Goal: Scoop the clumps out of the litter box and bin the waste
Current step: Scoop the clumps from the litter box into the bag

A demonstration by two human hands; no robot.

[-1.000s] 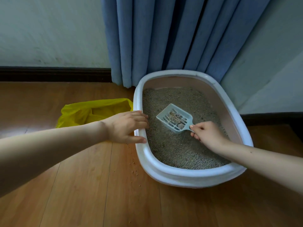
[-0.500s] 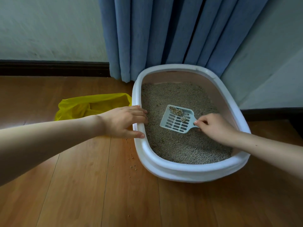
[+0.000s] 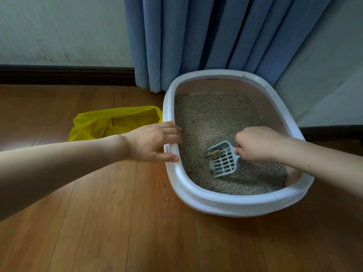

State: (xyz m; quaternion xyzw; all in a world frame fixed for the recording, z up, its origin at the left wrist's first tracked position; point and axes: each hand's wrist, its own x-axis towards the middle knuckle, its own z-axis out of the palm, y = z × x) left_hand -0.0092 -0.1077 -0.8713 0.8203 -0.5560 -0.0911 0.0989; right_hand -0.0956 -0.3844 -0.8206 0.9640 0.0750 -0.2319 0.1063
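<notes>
Litter box (image 3: 206,201) full of grey litter (image 3: 214,118); right hand (image 3: 257,144) grips the scoop (image 3: 224,163) (1 clump (image 3: 215,153) inside), left hand (image 3: 155,142) fingers curl over the rim, yellow bag (image 3: 110,122) behind them.

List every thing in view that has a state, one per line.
Litter box: uncovered, holding litter.
Scoop: tilted in the litter, a clump on it.
Yellow bag: open on the floor.
Left hand: gripping the box rim.
Right hand: gripping the scoop handle.
Curtain: hanging drawn.
</notes>
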